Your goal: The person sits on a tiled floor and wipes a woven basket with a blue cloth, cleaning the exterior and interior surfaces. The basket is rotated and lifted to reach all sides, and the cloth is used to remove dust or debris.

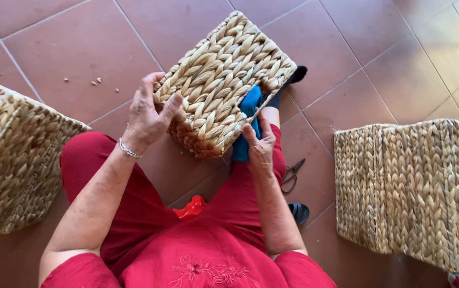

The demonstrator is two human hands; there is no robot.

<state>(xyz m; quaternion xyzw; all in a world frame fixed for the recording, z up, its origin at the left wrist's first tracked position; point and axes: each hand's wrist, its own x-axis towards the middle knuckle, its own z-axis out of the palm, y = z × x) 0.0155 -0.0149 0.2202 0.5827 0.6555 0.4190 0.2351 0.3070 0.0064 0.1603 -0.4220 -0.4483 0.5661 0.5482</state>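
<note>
Three woven baskets sit on the tiled floor [347, 48]. The middle basket [224, 80], tilted, rests at the person's red-trousered knees, at 12 o'clock from the lap. The left hand [147, 114] clasps its 9 o'clock edge, fingers curled over the rim and thumb pressed on the weave. The right hand [260, 146] lies at its 5 o'clock corner, fingers closed on a blue cloth [248, 114] that shows beneath the basket. Scissors [292, 175] lie on the floor at 3 o'clock from that hand. A second basket [11, 154] stands at far 9 o'clock, a third basket [413, 192] at 3 o'clock.
</note>
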